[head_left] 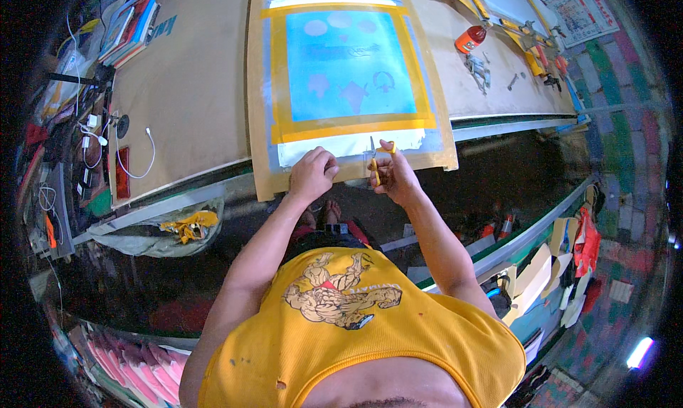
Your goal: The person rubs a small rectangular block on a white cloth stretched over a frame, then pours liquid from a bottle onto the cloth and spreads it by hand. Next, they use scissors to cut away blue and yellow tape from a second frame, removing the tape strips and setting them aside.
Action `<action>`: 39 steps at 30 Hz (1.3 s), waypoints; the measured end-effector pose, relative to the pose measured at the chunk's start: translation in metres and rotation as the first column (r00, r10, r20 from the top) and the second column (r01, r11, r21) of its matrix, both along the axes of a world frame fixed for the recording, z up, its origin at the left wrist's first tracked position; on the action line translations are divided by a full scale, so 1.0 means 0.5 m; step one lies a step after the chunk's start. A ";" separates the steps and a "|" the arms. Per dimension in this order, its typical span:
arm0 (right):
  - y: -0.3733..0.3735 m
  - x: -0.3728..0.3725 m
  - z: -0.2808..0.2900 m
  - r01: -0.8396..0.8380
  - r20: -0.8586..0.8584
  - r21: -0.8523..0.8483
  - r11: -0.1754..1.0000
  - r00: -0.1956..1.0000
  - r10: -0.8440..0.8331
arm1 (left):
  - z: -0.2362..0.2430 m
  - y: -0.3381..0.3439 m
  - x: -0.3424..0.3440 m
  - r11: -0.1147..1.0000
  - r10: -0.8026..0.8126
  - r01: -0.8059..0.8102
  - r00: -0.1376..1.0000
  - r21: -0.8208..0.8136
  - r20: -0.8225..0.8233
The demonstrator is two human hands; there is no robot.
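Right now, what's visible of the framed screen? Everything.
The framed screen has a blue panel with paler shapes, bordered by a tape-like yellow band; white strips show at the near and far ends. Its brownish frame looks wooden. It lies on the table, near end jutting past the edge, far end cut off by the picture. The left hand is at its near rim, contact unclear; the right hand holds scissors there.

Yellow-handled scissors (375,166), yellow-bordered blue screen (346,68)
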State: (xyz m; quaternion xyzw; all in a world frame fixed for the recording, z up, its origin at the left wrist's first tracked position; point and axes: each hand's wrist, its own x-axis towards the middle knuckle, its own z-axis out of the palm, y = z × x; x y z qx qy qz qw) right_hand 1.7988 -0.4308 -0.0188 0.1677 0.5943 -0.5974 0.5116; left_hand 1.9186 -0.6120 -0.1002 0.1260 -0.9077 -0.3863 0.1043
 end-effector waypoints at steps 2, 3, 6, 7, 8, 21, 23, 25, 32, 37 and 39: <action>0.000 0.006 -0.009 0.028 -0.028 0.009 1.000 0.999 -0.027 | 0.003 0.000 -0.004 1.000 -0.009 0.009 1.000 0.001 -0.011; 0.001 0.009 -0.017 0.037 -0.040 0.013 0.999 0.999 -0.037 | 0.006 0.001 -0.003 1.000 -0.009 0.009 1.000 0.000 -0.014; 0.029 -0.006 -0.031 0.018 -0.016 -0.010 1.000 1.000 -0.018 | 0.007 -0.003 -0.007 1.000 -0.022 0.022 1.000 0.008 -0.019; 0.032 -0.007 -0.034 0.027 0.004 -0.002 1.000 1.000 -0.027 | 0.006 -0.003 -0.008 1.000 -0.016 0.016 1.000 0.002 -0.014; 0.035 -0.008 -0.035 0.035 0.024 0.006 0.999 0.999 -0.035 | 0.004 -0.003 -0.007 1.000 -0.009 0.009 1.000 -0.003 -0.009; 0.017 -0.005 -0.051 -0.036 -0.138 -0.007 0.999 0.990 0.034 | 0.005 0.008 -0.016 0.995 0.089 -0.094 0.991 0.045 0.103; 0.013 0.002 -0.054 -0.011 -0.125 -0.040 0.999 0.992 0.006 | 0.016 0.010 -0.017 0.995 0.100 -0.103 0.989 0.015 0.108; 0.009 -0.008 -0.046 0.025 -0.036 -0.058 0.998 0.999 -0.027 | 0.021 0.016 -0.017 0.994 0.108 -0.107 0.987 -0.017 0.116; -0.006 -0.056 -0.059 -0.068 -0.193 -0.074 0.995 0.980 0.053 | 0.018 0.013 -0.026 0.992 0.123 -0.119 0.988 -0.044 0.092; -0.003 -0.031 -0.112 -0.167 -0.325 -0.057 0.984 0.935 0.140 | 0.025 0.014 -0.024 0.990 0.137 -0.140 0.982 0.013 0.133; 0.019 -0.023 -0.116 -0.223 -0.313 -0.107 0.969 0.932 0.180 | 0.018 0.020 -0.021 0.985 0.168 -0.171 0.979 0.020 0.113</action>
